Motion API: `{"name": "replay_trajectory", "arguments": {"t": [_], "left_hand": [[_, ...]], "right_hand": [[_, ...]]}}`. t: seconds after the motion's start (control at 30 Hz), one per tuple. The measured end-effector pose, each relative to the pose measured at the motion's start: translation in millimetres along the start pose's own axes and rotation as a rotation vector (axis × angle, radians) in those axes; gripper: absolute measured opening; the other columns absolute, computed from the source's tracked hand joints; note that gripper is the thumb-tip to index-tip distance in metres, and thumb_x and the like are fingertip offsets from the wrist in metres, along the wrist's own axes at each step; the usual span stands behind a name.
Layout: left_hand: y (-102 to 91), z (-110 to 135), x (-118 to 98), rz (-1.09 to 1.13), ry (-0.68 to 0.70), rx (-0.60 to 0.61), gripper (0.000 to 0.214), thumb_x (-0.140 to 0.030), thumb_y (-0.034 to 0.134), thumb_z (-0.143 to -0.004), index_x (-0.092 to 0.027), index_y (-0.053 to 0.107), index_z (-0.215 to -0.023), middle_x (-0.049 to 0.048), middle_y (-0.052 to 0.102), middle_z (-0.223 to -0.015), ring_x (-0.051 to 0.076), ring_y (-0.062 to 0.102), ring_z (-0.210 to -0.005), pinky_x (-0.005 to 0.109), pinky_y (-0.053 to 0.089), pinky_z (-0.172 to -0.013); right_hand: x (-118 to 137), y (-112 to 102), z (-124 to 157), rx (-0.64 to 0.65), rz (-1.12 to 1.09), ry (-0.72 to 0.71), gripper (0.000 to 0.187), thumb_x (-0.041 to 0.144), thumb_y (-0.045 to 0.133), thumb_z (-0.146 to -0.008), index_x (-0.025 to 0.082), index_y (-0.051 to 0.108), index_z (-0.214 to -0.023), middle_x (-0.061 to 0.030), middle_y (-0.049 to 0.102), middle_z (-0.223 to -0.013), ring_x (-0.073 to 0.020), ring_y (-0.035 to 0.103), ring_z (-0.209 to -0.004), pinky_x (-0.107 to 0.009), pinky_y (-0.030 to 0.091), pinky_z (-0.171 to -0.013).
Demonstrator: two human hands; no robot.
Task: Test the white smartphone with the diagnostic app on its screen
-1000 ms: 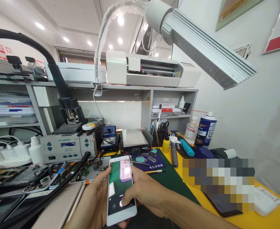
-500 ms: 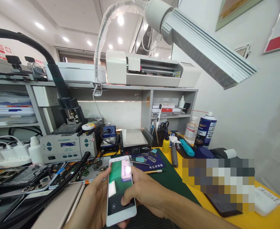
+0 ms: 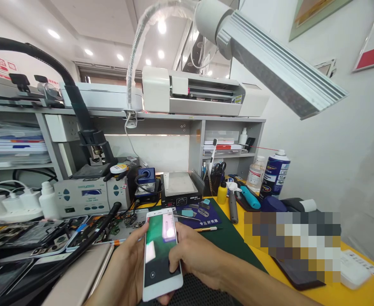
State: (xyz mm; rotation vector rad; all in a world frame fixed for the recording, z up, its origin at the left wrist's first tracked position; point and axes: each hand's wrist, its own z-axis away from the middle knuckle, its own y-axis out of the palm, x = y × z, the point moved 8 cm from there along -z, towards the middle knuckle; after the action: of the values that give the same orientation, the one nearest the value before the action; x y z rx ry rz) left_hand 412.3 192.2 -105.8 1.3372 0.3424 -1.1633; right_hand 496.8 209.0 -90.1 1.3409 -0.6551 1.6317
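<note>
A yellow repair bench point(image 3: 333, 297) with a dark green mat point(image 3: 225, 242). Nearest, cut off at the lower edge, the left hand point(image 3: 123, 267) cradles a slim white phone point(image 3: 156, 255), fingers curled round it, tips hidden behind. The right hand point(image 3: 202, 259) grips the other edge, thumb on the glowing glass. A blurred patch point(image 3: 291, 246) hides things at right. Beyond, a blue spray can point(image 3: 274, 174), grey shelves point(image 3: 161, 121).

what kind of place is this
Most likely a phone repair workbench: a grey soldering station with buttons, opened phones and loose circuit boards beside it, and a white smartphone held between the left hand and right hand.
</note>
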Motion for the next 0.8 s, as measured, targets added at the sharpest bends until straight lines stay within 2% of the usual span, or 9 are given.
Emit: {"name": "replay_trajectory", "arguments": {"t": [0.53,0.8], "left_hand": [[1.8,1.3,-0.3,-0.011,0.001,0.01,0.065,-0.051,0.057,-0.091,-0.018,0.043,-0.146,0.0086,0.075,-0.079,0.027,0.066,-0.051,0.04,0.055,-0.047],[-2.1,1.9,0.3,-0.008,0.002,-0.006,0.064,-0.048,0.055,-0.092,-0.018,0.041,-0.147,0.0107,0.076,-0.085,0.03,0.072,-0.06,0.039,0.056,-0.044]], "right_hand": [[-0.3,-0.5,0.3,-0.002,0.003,-0.008,0.057,0.012,0.061,-0.048,0.022,0.054,-0.103,0.0023,0.056,-0.078,-0.0176,0.058,-0.07,-0.03,0.051,-0.062],[0.7,0.6,-0.4,0.002,-0.015,-0.005,0.059,0.013,0.062,-0.048,0.022,0.054,-0.106,0.0021,0.058,-0.079,-0.0181,0.059,-0.069,-0.03,0.051,-0.06]]}}
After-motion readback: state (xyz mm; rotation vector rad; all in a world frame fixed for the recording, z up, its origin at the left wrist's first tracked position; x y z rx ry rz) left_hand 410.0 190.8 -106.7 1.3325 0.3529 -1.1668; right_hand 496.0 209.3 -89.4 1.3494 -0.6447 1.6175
